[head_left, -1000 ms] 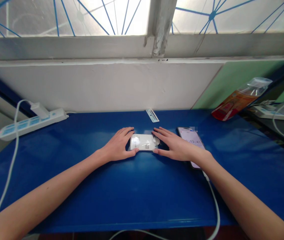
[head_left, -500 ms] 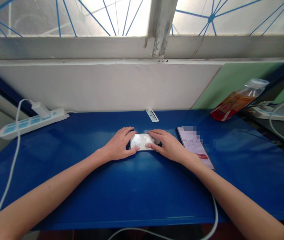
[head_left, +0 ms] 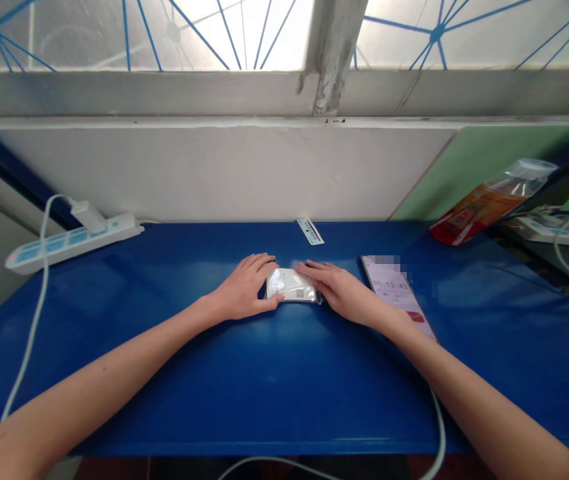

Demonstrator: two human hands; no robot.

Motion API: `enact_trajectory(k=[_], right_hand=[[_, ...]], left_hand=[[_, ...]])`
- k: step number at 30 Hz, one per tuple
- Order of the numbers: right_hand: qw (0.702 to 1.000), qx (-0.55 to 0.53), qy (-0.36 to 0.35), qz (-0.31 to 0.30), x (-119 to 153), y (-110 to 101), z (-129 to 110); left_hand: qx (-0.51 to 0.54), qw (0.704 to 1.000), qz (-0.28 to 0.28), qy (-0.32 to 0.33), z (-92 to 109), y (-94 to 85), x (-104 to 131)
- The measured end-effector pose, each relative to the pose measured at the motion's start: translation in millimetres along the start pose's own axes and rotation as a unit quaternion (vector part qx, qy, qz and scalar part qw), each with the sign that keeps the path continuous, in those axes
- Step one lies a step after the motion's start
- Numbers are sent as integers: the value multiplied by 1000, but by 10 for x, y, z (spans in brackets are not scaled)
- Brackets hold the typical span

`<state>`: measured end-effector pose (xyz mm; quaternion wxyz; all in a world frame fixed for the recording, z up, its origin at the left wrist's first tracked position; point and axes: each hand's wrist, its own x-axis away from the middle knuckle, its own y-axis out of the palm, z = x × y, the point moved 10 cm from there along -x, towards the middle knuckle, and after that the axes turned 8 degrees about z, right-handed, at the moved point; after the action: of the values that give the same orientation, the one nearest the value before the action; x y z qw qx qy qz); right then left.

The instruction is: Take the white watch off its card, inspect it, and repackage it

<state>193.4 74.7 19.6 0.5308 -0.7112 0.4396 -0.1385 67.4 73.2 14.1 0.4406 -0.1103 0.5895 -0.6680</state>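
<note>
On the blue table lies a small flat white box in a clear plastic bag [head_left: 289, 285], with a dark square code near its front right corner. My left hand [head_left: 249, 290] grips the left end, thumb along the front edge and fingers at the back. At the right end, my right hand [head_left: 334, 287] has its fingers over the back right corner and the loose plastic. My right thumb is hidden, with the plastic gathered under that hand. A smartphone [head_left: 394, 290] showing a running timer lies beside my right forearm.
Near the wall lies a white and blue card [head_left: 310, 232]. A power strip [head_left: 74, 243] with a plugged-in charger stands at the left, its white cable [head_left: 39, 300] running forward. A tilted drink bottle [head_left: 489, 203] leans at the back right. The blue table [head_left: 264, 387] has its front edge close to me.
My right thumb has left the box's front face and slipped out of sight, uncovering the square code. My left hand keeps its grip. The view has shifted slightly.
</note>
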Motion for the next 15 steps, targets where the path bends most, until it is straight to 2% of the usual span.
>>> enact_trajectory(k=[8, 15], right_hand=[[1000, -1, 9, -28, -4, 23, 6], [1000, -6, 1, -17, -5, 26, 49]], left_hand=[[4, 1000, -6, 1, 7, 2, -11], [10, 1000, -6, 0, 3, 4, -12]])
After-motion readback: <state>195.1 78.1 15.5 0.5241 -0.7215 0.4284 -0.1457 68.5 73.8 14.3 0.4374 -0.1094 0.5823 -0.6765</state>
